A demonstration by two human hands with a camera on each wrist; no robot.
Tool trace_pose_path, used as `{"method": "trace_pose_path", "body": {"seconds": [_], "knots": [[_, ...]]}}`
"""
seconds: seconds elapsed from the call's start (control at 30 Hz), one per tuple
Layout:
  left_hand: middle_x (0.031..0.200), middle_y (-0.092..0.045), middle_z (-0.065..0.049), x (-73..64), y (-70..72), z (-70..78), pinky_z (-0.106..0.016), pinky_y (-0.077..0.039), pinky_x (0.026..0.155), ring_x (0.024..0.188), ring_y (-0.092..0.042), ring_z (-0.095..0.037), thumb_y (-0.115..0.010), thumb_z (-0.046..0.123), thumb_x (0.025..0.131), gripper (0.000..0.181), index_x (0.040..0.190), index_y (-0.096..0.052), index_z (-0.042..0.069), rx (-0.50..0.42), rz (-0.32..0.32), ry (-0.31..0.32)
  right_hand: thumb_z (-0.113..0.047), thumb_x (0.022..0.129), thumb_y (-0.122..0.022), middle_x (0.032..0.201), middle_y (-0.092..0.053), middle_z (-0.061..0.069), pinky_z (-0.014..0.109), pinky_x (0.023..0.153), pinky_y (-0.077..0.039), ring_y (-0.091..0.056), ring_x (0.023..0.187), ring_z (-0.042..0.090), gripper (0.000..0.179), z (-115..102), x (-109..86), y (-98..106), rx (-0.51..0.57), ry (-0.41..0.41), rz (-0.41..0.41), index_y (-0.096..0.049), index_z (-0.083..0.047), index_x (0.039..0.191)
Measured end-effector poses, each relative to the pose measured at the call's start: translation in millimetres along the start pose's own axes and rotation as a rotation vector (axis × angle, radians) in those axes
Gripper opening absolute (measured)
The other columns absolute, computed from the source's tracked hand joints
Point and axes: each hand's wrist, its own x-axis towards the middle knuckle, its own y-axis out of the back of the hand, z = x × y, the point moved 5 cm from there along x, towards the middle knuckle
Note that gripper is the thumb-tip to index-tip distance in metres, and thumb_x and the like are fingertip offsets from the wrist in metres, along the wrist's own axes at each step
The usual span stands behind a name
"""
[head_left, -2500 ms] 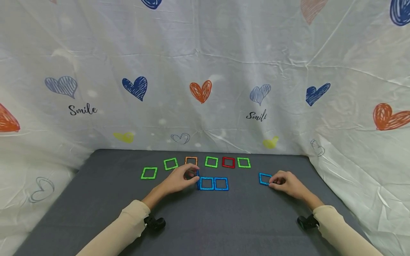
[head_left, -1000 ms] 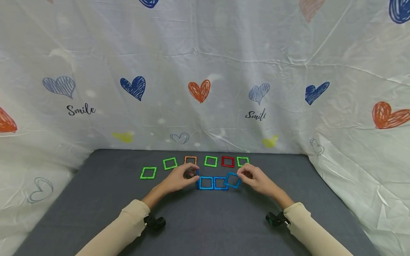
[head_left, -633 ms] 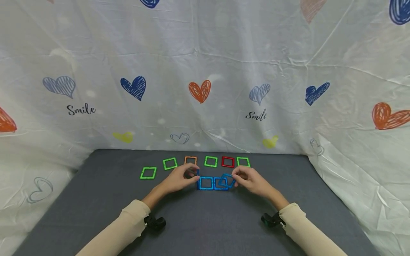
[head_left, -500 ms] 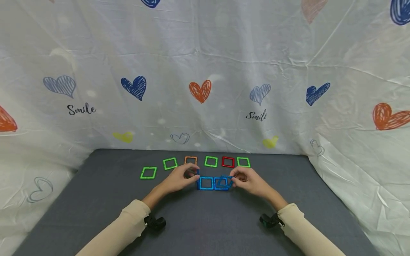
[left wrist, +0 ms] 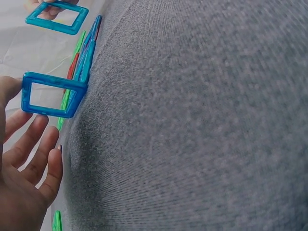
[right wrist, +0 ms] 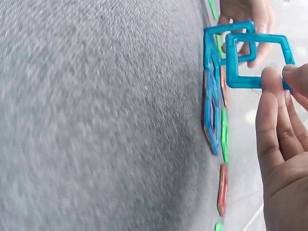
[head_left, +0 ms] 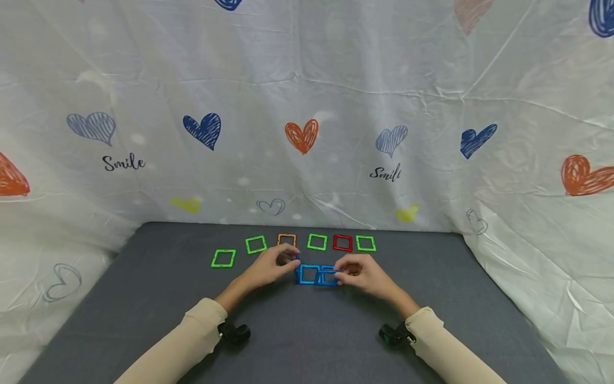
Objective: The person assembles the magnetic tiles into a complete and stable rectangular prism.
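Note:
My left hand [head_left: 268,265] holds a blue square magnetic tile [left wrist: 53,80] upright by its upper edge, between thumb and fingertips. This tile stands at the left end of two blue tiles lying flat side by side; the left flat one [head_left: 308,282] shows more fully. With thumb and fingertips my right hand [head_left: 366,276] pinches a corner of another blue square tile [right wrist: 232,60], raised above the right flat tile [head_left: 326,284] and overlapping it in the head view. The right wrist view shows this raised tile partly across the upright one.
Behind the hands lies a row of square tiles: green [head_left: 256,245], orange [head_left: 287,236], green [head_left: 317,247], red [head_left: 342,249] and green [head_left: 366,249]. Another green tile [head_left: 223,265] lies farther left on the dark grey table [head_left: 307,336]. A heart-printed cloth [head_left: 336,202] hangs behind.
My right hand has carried its blue tile leftward from the table's right side to over the right flat tile, tilting it. The left hand keeps its place on the upright tile.

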Motion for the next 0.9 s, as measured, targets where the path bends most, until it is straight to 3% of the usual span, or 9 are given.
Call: {"method": "trace_pose_path", "body": {"seconds": [0.2,0.43,0.73,0.9], "knots": [[0.120,-0.065,-0.009,0.3,1.3,2.2,-0.041,-0.053,0.088,0.102,-0.066,-0.022,-0.067,0.023,0.101,0.037,0.130,-0.063,0.000,-0.008,0.001,0.011,0.014,0.091,-0.068,0.090,-0.068,0.026,0.037,0.062,-0.058,-0.067,0.072,0.043,0.012,-15.8,7.5,-10.8,-0.003,-0.030,0.011,-0.068,0.014,0.103],[0.121,-0.065,-0.011,0.5,0.0,2.2,-0.042,-0.053,0.089,0.103,-0.066,-0.023,-0.067,0.023,0.102,0.037,0.129,-0.063,-0.001,-0.018,0.001,0.016,0.011,0.091,-0.070,0.088,-0.069,0.020,0.035,0.063,-0.058,-0.069,0.072,0.033,0.009,-29.3,14.9,-20.4,-0.025,-0.030,0.023,-0.069,0.010,0.101],[0.121,-0.065,-0.014,0.6,-0.8,1.2,-0.043,-0.054,0.087,0.102,-0.067,-0.023,-0.066,0.024,0.102,0.036,0.129,-0.063,0.000,-0.013,-0.001,0.012,0.006,0.092,-0.072,0.092,-0.071,0.013,0.035,0.065,-0.058,-0.071,0.076,0.031,0.013,10.1,18.7,-26.8,-0.066,-0.091,0.012,-0.072,0.002,0.105],[0.120,-0.065,-0.013,0.6,-0.2,1.8,-0.042,-0.054,0.087,0.101,-0.067,-0.023,-0.067,0.024,0.102,0.036,0.129,-0.063,0.000,-0.012,0.002,0.012,0.002,0.092,-0.074,0.093,-0.071,0.007,0.035,0.066,-0.058,-0.071,0.077,0.024,0.014,12.2,19.8,-27.8,-0.070,-0.092,0.014,-0.073,-0.005,0.104]]}}
